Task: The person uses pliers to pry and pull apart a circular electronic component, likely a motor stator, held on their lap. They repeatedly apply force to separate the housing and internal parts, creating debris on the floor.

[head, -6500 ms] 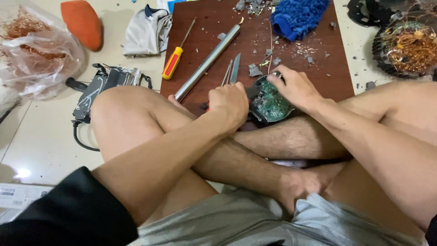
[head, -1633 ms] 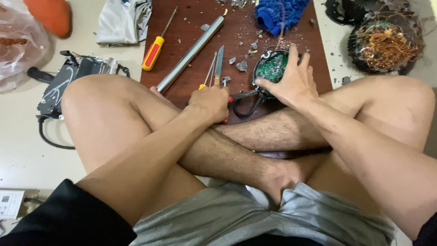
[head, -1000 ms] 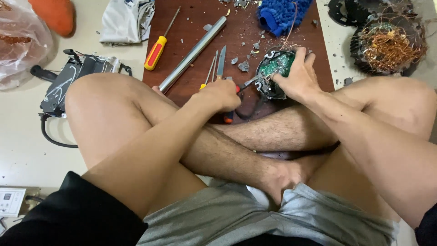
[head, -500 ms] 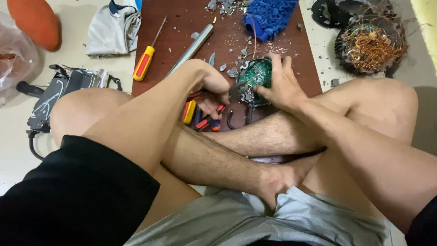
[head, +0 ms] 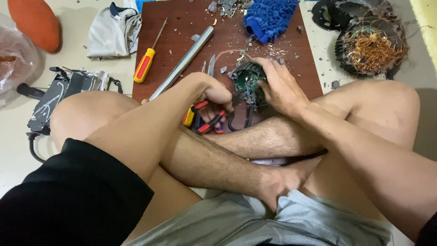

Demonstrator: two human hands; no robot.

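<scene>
I sit cross-legged on the floor in front of a dark brown board (head: 182, 27). My right hand (head: 280, 86) presses down on a small round green circuit part with a dark casing (head: 247, 82) at the board's near edge. My left hand (head: 214, 98) is closed around red-handled pliers (head: 207, 120), right beside that part. More hand tools with red, yellow and dark handles (head: 190, 116) lie under the left hand against my shin.
On the board lie a long metal rod (head: 182, 63), a red-and-yellow screwdriver (head: 146, 64), a blue fuzzy mitt (head: 269, 18) and grey fragments. Copper wire in a black round housing (head: 371, 48) sits at right. At left lie grey cloth (head: 114, 31), black casing (head: 59, 98) and an orange object (head: 35, 22).
The view shifted closer. My left hand dropped from the board's edge onto the pile of tools and closed on the red-handled pliers. My right hand stayed on the green part.
</scene>
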